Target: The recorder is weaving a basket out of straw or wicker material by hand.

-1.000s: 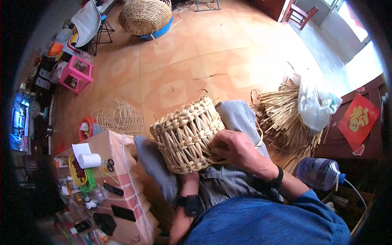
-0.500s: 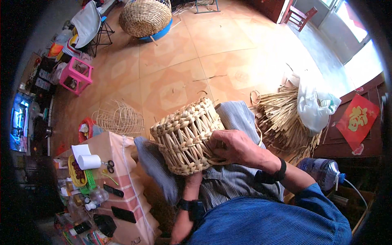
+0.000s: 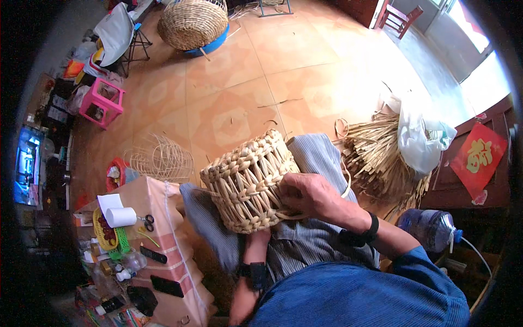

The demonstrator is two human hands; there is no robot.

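A pale woven straw basket (image 3: 248,185) lies on its side across my lap, with braided bands and open slanting stakes between them. My left hand (image 3: 259,237) reaches into it from below; only the wrist side shows, and the basket hides the fingers. At the basket's right edge my right hand (image 3: 308,195) is closed, thumb and fingers pinched on a straw strand (image 3: 347,184) that loops out past the knuckles. The pinched fingertips are partly hidden. A thin loose end sticks out on the basket's left side.
To the right lie a bundle of dry straw (image 3: 376,150), a white plastic bag (image 3: 418,139) and a large water bottle (image 3: 427,229). A cloth-covered table (image 3: 166,245) at left bears scissors (image 3: 146,221), a paper roll (image 3: 120,217) and a phone (image 3: 166,285). Ahead are a bigger basket (image 3: 193,24) and a pink stool (image 3: 103,103).
Both hands and the basket stay nearly in place. My right hand's fingers shift very slightly at the basket's edge, and the view tilts a little.
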